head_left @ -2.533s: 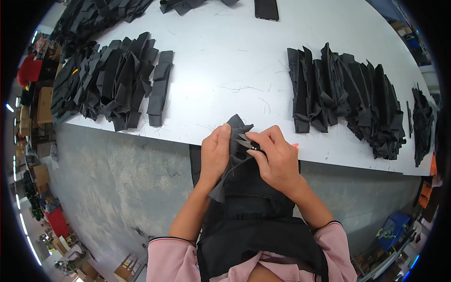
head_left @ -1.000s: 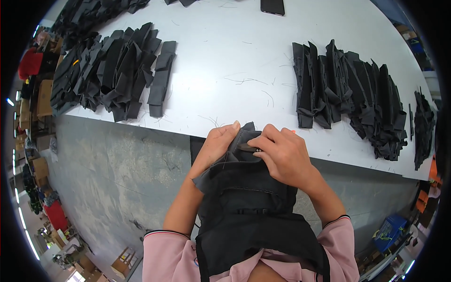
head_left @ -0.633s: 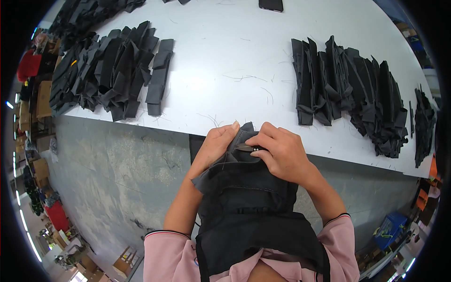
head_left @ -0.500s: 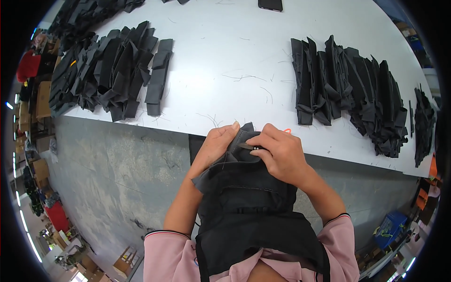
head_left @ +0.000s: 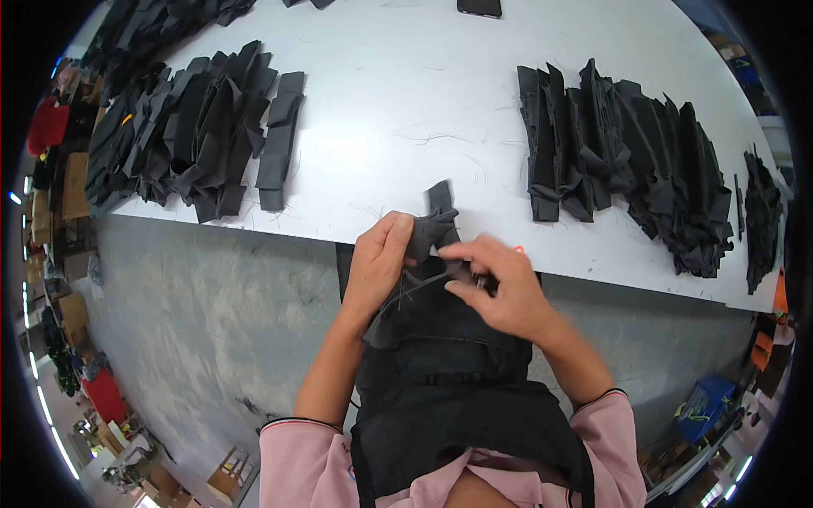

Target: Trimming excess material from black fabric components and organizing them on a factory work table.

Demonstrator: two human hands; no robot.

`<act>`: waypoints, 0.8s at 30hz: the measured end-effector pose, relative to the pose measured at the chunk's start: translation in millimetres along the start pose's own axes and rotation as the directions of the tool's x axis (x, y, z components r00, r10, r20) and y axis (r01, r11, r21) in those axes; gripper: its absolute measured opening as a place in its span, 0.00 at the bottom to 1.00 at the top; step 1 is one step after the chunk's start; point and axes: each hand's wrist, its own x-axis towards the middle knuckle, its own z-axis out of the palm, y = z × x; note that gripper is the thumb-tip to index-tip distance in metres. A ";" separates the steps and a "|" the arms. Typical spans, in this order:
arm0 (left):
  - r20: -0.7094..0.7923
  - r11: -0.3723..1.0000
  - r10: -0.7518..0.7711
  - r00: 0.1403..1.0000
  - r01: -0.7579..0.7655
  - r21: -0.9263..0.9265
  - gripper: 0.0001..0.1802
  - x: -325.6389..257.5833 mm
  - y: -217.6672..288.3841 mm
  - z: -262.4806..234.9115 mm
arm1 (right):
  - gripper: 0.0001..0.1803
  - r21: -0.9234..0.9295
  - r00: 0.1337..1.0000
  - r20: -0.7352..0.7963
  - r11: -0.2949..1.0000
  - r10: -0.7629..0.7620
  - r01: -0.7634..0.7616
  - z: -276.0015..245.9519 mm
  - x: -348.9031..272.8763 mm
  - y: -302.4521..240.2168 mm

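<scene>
The person's left hand [head_left: 381, 250] is closed on a dark grey fabric piece [head_left: 436, 227], pinching it between thumb and fingers in front of the near edge of the white table [head_left: 381, 110]. The upper end of the piece sticks up past the hand, seen against the tabletop, while a lower part trails down before the black apron [head_left: 457, 381], with a few loose threads [head_left: 405, 292] showing on it. The right hand [head_left: 506, 284] is just beside the piece, its fingers curled around a small dark cutting tool [head_left: 481, 282] (both are blurred, so whether the blades touch the cloth cannot be told).

On the left of the table lies a heap of dark strips [head_left: 199, 135], and just to the right of it a single folded strip [head_left: 281, 140] lies apart. On the right, a row of similar strips [head_left: 627, 157] lies side by side, with a narrower dark bundle [head_left: 762, 224] near the table's right end. A black phone [head_left: 480, 8] lies at the far side, and thread scraps [head_left: 436, 137] dot the surface between the heaps
</scene>
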 end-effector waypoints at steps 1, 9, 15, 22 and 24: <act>0.051 0.998 0.001 0.999 0.003 -0.062 0.15 -1.3 -1.1 0.0 | 0.10 0.052 0.999 -0.016 0.998 -0.043 0.043 8.4 -2.5 7.1; 0.152 0.986 -0.034 0.988 0.058 -0.158 0.23 -3.0 -3.6 6.4 | 0.05 -0.102 0.937 -0.321 0.989 -0.135 0.107 14.4 8.4 34.5; 0.149 0.872 -0.149 0.977 0.201 -0.445 0.26 -15.1 -15.2 23.8 | 0.07 0.294 0.973 -0.177 0.952 0.145 -0.088 16.2 14.7 42.6; -0.044 0.920 -0.107 0.993 0.082 -0.384 0.30 -15.2 -20.1 28.4 | 0.16 -0.503 0.964 -0.176 0.860 -0.197 0.084 -1.7 -16.1 4.0; -0.055 0.930 -0.089 0.995 0.063 -0.363 0.31 -16.9 -16.0 30.2 | 0.17 -0.526 0.978 -0.130 0.848 -0.163 0.071 -2.0 -14.7 -3.8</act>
